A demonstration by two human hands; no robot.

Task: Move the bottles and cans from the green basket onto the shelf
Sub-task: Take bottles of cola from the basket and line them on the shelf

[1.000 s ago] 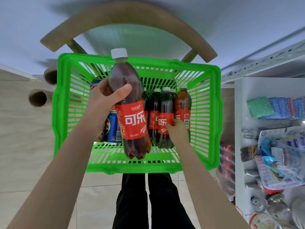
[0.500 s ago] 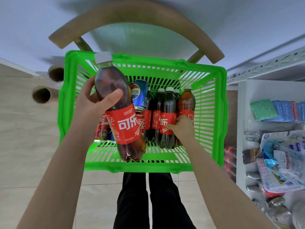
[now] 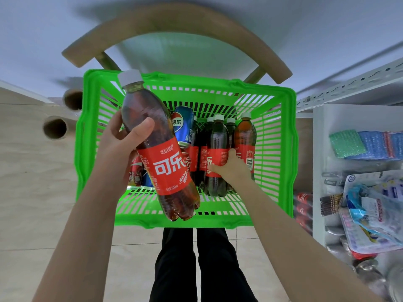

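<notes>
A green plastic basket (image 3: 281, 149) stands on a wooden chair in front of me. My left hand (image 3: 122, 147) grips a large cola bottle (image 3: 157, 149) with a red label and white cap, lifted above the basket and tilted left. My right hand (image 3: 231, 166) reaches into the basket and grips a smaller dark cola bottle (image 3: 218, 138) that stands among several upright bottles. A blue Pepsi can (image 3: 183, 125) lies behind the lifted bottle, and red and blue cans (image 3: 136, 173) sit at the basket's left.
The white metal shelf (image 3: 317, 171) stands at the right, holding sponges (image 3: 349, 144), packaged goods and cans (image 3: 303, 203) on a lower level. A curved wooden chair back (image 3: 174, 25) rises behind the basket. My dark trouser legs (image 3: 196, 264) are over the tiled floor.
My left hand has tilted the large bottle further left. The blue can came into view behind it. My right hand has closed round a small bottle in the basket.
</notes>
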